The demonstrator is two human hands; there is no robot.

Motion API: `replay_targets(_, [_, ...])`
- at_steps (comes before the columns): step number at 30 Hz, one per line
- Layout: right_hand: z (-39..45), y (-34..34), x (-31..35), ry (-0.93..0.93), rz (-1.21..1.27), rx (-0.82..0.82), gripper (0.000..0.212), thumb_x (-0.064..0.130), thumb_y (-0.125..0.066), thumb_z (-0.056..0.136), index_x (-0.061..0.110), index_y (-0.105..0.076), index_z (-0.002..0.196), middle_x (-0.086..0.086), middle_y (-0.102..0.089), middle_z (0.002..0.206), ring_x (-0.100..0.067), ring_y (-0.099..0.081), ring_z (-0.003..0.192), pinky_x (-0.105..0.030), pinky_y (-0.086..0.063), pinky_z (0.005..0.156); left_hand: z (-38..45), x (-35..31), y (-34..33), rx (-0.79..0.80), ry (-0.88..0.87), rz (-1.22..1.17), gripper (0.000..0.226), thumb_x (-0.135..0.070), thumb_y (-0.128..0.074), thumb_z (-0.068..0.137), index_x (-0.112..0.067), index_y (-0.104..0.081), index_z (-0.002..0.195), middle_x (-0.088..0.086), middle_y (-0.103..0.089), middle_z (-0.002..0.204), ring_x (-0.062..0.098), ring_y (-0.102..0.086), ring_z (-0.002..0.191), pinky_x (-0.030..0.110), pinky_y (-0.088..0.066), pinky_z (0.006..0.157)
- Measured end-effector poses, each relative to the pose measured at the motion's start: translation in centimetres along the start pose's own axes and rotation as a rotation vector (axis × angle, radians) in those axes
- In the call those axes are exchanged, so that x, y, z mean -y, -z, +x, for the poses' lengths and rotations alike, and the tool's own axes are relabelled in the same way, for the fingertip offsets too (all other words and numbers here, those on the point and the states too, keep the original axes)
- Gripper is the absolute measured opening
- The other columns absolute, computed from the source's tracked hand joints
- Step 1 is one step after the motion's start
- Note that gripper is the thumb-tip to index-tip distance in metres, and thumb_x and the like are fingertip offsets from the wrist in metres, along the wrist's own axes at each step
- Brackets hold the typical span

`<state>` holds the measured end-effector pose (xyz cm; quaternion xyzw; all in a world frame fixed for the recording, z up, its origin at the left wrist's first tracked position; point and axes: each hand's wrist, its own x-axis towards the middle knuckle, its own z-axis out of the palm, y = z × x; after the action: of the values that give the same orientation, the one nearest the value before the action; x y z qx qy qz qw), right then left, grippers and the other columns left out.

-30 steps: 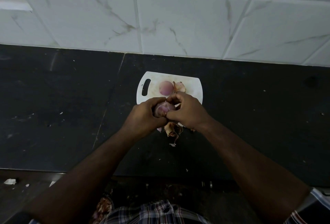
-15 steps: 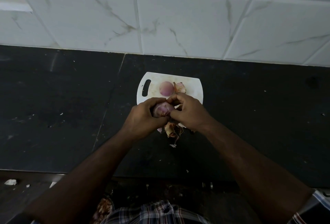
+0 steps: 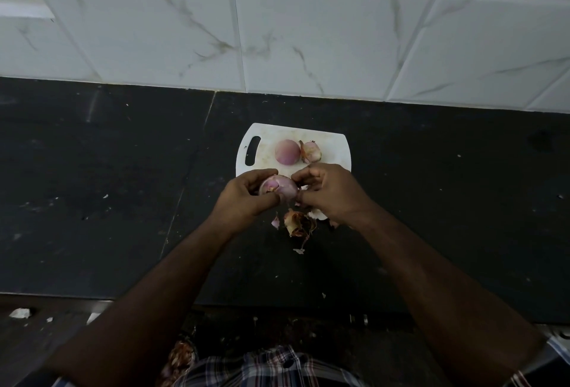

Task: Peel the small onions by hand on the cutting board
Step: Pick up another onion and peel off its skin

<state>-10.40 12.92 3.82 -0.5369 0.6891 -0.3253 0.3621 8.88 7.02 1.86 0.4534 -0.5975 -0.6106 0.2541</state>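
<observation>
My left hand [image 3: 246, 198] grips a small pink onion [image 3: 279, 187] just above the near edge of the white cutting board [image 3: 334, 147]. My right hand [image 3: 331, 192] pinches the skin at the onion's right side, fingertips against it. On the board's far half lie a peeled pink onion [image 3: 287, 152] and, beside it to the right, an onion with papery skin still on it [image 3: 311, 152]. A heap of loose brown skins [image 3: 299, 224] lies at the board's near edge, partly on the counter. My hands hide the board's near half.
The board sits on a black stone counter [image 3: 108, 186] backed by a white marbled tile wall [image 3: 277, 32]. Small skin scraps [image 3: 298, 251] dot the counter near the heap. More peelings [image 3: 180, 356] lie below the counter's front edge beside my checked shirt.
My hands have drawn slightly apart and the onion has turned in my left hand, showing more of its pink flesh. The board and the other onions have not moved.
</observation>
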Motion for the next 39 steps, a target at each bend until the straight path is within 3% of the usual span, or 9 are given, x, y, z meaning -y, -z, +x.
replay_targets(2, [0.0,0.6,-0.1,0.010,-0.086,-0.040,0.023,0.010,-0.075,0.083,0.019,-0.076,0.104,0.008,-0.074,0.096,-0.004,-0.068,0.087,-0.025,-0.055,0.076,0.0,0.1,0.3,0.008,0.007,0.011,0.052,-0.004,-0.080,0.082,-0.019,-0.065,0.130,0.001,-0.072,0.117,0.019,-0.070,0.108,0.036,-0.059,0.094])
replay_targets(5, [0.0,1.1,0.2,0.018,-0.175,0.008,0.022,0.027,-0.070,0.093,0.018,-0.075,0.113,0.009,-0.073,0.107,0.002,-0.064,0.089,-0.017,-0.049,0.074,0.0,-0.1,0.6,0.040,0.002,0.044,0.055,-0.002,-0.078,0.083,-0.023,-0.064,0.131,0.001,-0.069,0.121,0.017,-0.069,0.109,0.037,-0.059,0.095])
replay_targets(8, [0.3,1.1,0.4,-0.014,-0.056,0.070,0.048,0.043,-0.077,0.085,0.017,-0.069,0.125,0.006,-0.071,0.122,-0.006,-0.066,0.109,-0.031,-0.055,0.093,0.0,-0.5,0.4,0.076,-0.025,0.112,0.060,0.000,-0.078,0.081,-0.024,-0.063,0.133,-0.002,-0.072,0.119,0.013,-0.071,0.104,0.037,-0.059,0.095])
replay_targets(10, [0.5,0.9,0.5,-0.052,0.043,0.120,0.054,0.036,-0.081,0.082,0.016,-0.065,0.130,0.000,-0.070,0.124,-0.009,-0.067,0.111,-0.039,-0.056,0.097,0.0,-0.8,0.2,0.095,-0.044,0.153,0.066,0.005,-0.077,0.079,-0.023,-0.060,0.136,-0.002,-0.071,0.119,0.012,-0.072,0.103,0.037,-0.059,0.093])
replay_targets(21, [0.5,-0.7,0.0,-0.049,0.155,0.047,0.042,0.026,-0.074,0.073,0.021,-0.066,0.114,-0.002,-0.072,0.105,-0.018,-0.075,0.081,-0.044,-0.064,0.074,-0.2,-1.0,-0.7,0.010,-0.077,0.080,0.072,0.001,-0.085,0.075,-0.015,-0.056,0.139,0.000,-0.069,0.125,0.008,-0.071,0.105,0.028,-0.059,0.092])
replay_targets(25, [0.4,-1.2,0.3,-0.041,0.104,0.008,0.042,0.029,-0.072,0.073,0.023,-0.066,0.114,-0.001,-0.071,0.106,-0.012,-0.074,0.078,-0.038,-0.064,0.070,-0.2,-0.6,-1.2,-0.024,-0.071,-0.019,0.063,0.008,-0.081,0.076,-0.011,-0.061,0.133,0.005,-0.071,0.121,0.017,-0.072,0.108,0.045,-0.059,0.095])
replay_targets(28, [0.1,-1.6,0.6,0.002,-0.007,-0.043,0.035,0.027,-0.071,0.082,0.023,-0.064,0.116,0.003,-0.070,0.108,-0.001,-0.069,0.084,-0.021,-0.059,0.070,-0.3,-0.4,-1.6,-0.027,-0.080,-0.040,0.060,0.009,-0.080,0.076,-0.011,-0.064,0.129,0.005,-0.072,0.119,0.019,-0.073,0.107,0.048,-0.059,0.094])
replay_targets(32, [0.0,-1.7,0.6,0.008,-0.013,-0.080,0.022,0.023,-0.067,0.091,0.020,-0.065,0.113,0.003,-0.071,0.100,0.000,-0.069,0.073,-0.013,-0.053,0.059,-0.4,-0.2,-1.7,-0.034,-0.084,-0.072,0.057,0.012,-0.077,0.078,-0.011,-0.064,0.128,0.005,-0.073,0.116,0.020,-0.074,0.104,0.046,-0.060,0.092])
replay_targets(39, [-0.1,-0.9,0.2,-0.071,0.297,-0.069,0.018,0.005,-0.058,0.097,0.012,-0.068,0.111,-0.012,-0.073,0.104,-0.025,-0.076,0.081,-0.044,-0.064,0.070,-0.4,-0.4,-1.4,0.017,0.026,-0.296,0.062,0.010,-0.067,0.083,-0.014,-0.053,0.138,0.009,-0.069,0.124,0.026,-0.070,0.102,0.042,-0.054,0.089])
